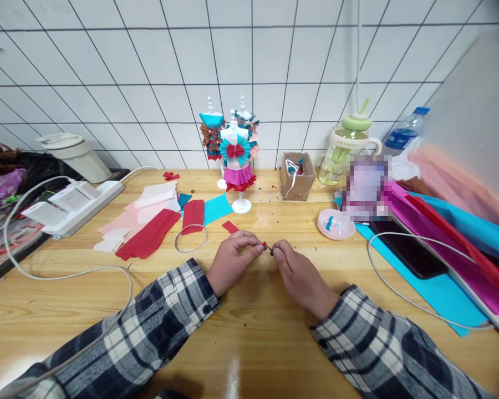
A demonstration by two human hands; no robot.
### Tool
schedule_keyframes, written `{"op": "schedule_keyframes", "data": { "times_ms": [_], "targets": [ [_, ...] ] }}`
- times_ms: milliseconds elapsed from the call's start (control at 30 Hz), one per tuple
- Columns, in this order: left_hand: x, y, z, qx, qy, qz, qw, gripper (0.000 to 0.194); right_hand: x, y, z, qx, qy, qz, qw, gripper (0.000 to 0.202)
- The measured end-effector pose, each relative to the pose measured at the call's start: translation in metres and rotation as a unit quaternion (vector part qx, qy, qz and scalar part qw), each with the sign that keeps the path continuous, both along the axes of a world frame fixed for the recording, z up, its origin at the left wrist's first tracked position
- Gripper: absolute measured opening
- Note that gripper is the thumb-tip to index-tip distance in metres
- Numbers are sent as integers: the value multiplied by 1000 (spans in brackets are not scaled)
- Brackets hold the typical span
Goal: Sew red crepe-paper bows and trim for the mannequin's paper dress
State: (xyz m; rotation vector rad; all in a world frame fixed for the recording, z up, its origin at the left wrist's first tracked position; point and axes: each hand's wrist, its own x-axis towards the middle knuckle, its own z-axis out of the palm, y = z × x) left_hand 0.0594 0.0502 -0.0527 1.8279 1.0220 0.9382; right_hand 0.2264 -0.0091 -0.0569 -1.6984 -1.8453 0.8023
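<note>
My left hand [234, 261] is closed in a pinch on a tiny red piece of paper [264, 244] above the wooden table. Close by on the right, my right hand [300, 278] is closed too, its thumb pressed on a small, thin, dark thing [269, 250] whose kind I cannot make out. The fingertips of both hands nearly meet. Just behind my left hand lies a small red strip [230, 227]. Farther back stands a white miniature dress form [235, 133] in turquoise, magenta and red ruffles, with two more dressed forms partly hidden behind it.
Red sheets [149, 235], pale pink sheets [137, 213] and a turquoise sheet [217, 209] lie left of centre. A cardboard box [298, 185], pink dish [336, 230], lidded jug [344, 147] and black phone [411, 249] stand or lie rightward. A power strip [72, 208] trails a white cable.
</note>
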Motion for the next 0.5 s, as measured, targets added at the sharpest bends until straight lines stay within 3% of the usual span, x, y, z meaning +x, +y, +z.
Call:
{"op": "schedule_keyframes", "data": {
  "times_ms": [500],
  "targets": [
    [-1,-1,1,35,33,12,999,12,0,0,2,-3,-24,20,999,25]
  ]
}}
